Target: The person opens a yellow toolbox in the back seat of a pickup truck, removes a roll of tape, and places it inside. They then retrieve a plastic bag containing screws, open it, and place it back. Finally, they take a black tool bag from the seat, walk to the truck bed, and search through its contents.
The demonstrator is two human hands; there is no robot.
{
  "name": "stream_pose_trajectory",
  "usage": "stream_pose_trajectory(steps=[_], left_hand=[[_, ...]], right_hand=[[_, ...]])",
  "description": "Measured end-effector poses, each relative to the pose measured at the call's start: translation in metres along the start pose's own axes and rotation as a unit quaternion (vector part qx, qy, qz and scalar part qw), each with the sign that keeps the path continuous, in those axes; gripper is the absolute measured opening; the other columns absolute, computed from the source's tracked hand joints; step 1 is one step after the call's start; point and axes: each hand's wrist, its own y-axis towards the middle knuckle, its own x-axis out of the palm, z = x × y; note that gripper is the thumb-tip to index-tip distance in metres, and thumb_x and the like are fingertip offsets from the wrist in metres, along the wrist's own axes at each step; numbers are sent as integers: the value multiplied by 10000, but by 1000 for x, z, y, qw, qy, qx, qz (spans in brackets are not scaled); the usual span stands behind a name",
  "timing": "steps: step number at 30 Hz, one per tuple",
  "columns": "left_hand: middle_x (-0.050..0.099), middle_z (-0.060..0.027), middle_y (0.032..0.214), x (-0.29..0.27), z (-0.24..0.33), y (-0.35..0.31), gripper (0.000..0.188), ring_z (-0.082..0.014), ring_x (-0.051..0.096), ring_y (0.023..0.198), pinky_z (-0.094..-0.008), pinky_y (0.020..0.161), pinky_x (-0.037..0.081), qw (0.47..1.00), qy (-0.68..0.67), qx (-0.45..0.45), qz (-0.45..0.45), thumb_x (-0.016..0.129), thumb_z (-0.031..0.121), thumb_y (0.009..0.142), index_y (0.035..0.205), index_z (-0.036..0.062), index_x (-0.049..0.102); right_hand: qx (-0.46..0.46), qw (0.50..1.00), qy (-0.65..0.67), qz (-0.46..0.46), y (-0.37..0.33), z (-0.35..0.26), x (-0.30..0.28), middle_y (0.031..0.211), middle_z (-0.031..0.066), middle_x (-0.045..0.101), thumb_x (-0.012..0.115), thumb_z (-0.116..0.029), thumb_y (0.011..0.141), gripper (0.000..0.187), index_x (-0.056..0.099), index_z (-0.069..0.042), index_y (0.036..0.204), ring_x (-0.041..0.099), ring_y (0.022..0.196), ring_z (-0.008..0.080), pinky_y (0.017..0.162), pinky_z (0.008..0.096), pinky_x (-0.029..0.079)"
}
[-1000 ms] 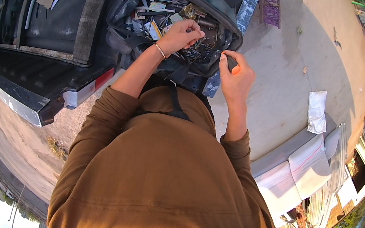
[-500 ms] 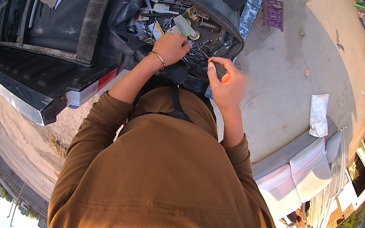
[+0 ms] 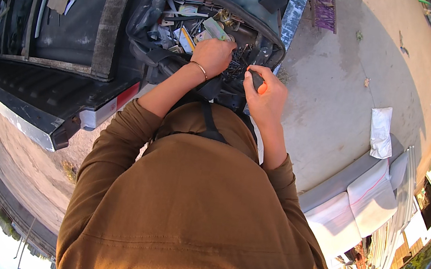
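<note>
My left hand (image 3: pixel 214 57) reaches into an open black tool bag (image 3: pixel 138 24), over loose screws and nails (image 3: pixel 238 63). Its fingers curl down among the hardware, and their tips are mostly hidden. Beside them lies a small pale green packet (image 3: pixel 216 29). A yellow-and-white packet (image 3: pixel 186 40) rests to the left of that hand. At the bag's near right corner, my right hand (image 3: pixel 269 99) is closed around a rounded dark grey and orange object (image 3: pixel 257 79), partly covered by the fingers; its exact kind is unclear.
The bag sits on a truck's tailgate, beside the black bed (image 3: pixel 75 32) with a wooden plank (image 3: pixel 115 16). A purple metal rack (image 3: pixel 325 13) stands on the concrete to the right. Further right are a white sack (image 3: pixel 381 131) and a grey-and-white padded seat (image 3: pixel 365 202).
My left hand has shifted right and slightly down within the bag, over the screws. The right hand keeps its hold on the grey and orange object, nearly in place.
</note>
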Motion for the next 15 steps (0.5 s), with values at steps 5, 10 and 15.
stream_pose_trajectory(steps=[5,10,15], left_hand=[[743,-155,802,8,0,7,98,-351,746,777,-477,672,588,996,90,27,3,670,181,878,881,90,707],[740,-136,838,13,1,16,208,-355,740,797,-482,671,572,992,113,59,14,757,263,872,928,88,660],[741,-123,884,16,-1,20,237,-355,741,823,-472,677,572,988,133,73,-2,766,253,865,987,87,649]], right_hand=[[2,999,-40,23,-7,4,-6,882,137,741,767,-145,873,151,731,-61,993,719,782,347,708,398,561],[-3,998,-48,33,-10,4,-5,882,142,741,767,-135,873,143,731,-60,990,722,776,346,701,401,562],[0,999,-15,49,-10,7,-4,891,151,744,771,-102,871,139,732,-38,988,732,787,333,710,385,567]])
